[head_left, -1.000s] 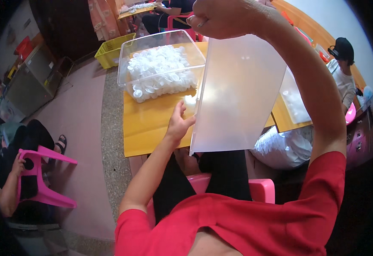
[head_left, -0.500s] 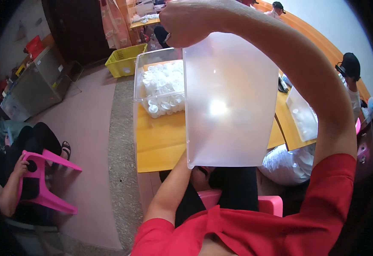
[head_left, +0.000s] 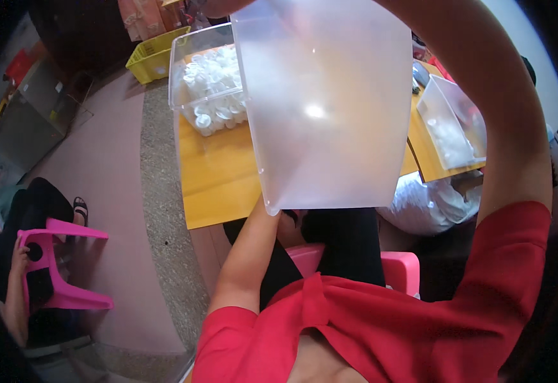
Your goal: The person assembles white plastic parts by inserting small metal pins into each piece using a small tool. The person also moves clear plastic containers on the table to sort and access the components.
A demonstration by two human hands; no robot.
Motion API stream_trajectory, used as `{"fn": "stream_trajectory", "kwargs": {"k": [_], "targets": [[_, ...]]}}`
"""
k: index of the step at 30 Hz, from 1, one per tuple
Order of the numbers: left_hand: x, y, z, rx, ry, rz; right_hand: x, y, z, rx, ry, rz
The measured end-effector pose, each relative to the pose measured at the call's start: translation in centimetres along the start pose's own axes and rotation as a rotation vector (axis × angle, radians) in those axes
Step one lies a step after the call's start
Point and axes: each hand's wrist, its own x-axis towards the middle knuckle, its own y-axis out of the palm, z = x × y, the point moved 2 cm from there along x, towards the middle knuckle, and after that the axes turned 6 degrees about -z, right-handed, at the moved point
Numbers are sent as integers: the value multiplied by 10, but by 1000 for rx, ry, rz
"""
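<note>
A large translucent plastic bin is tipped up on its side in front of me, its smooth frosted face toward me. My right arm arches over it from the right. My right hand, cut off by the upper edge of the view, is closed at the bin's far left corner. My left forearm runs up behind the bin's lower left corner, and the left hand itself is hidden by the bin. Just left of it, a clear plastic box holds a heap of small white plastic pieces on the wooden table.
Right of the bin stands another clear box with white pieces, above a white sack. A yellow crate lies on the floor at far left. A person's hand rests by a pink stool.
The view has shifted, so the table, boxes and crate appear higher. My right hand has moved toward the upper edge and is now mostly cut off. The bin stays tipped up before me.
</note>
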Motion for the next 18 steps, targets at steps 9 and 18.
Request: {"fn": "stream_trajectory", "kwargs": {"k": [9, 18], "targets": [[-9, 5, 6, 83, 63, -121, -46, -10, -3, 79, 154, 42], [-34, -18, -26, 526, 787, -170, -95, -8, -16, 130, 282, -39]]}}
